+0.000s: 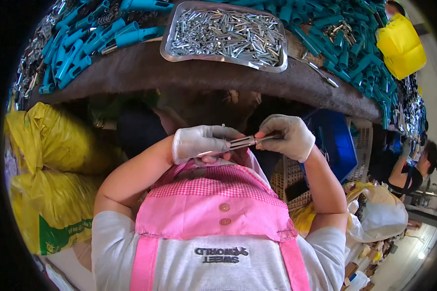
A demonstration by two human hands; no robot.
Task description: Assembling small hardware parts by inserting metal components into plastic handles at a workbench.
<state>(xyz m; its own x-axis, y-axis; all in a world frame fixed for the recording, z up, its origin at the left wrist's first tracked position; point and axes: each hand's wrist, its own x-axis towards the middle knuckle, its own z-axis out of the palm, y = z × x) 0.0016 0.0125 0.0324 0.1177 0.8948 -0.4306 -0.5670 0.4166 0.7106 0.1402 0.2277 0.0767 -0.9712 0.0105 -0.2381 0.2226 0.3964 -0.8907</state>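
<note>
White gloves cover both my hands, which meet in front of my pink apron (213,203). My left hand (201,143) is closed around a slim, slotted silver metal piece (242,142). From the other side, the fingers of my right hand (289,138) pinch the end of this metal piece, where a thin dark part shows between them. The exact kind of the piece is too small to tell. Beyond my hands, on the table, a metal tray (166,51) holds a heap of small silver pins.
Teal plastic tube-like parts (73,60) are piled left of the tray, with more teal parts (344,58) to its right. Yellow sacks (48,203) stand at my left. At my right are a blue crate (332,145) and a white sack (381,213). Another person (412,169) works farther right.
</note>
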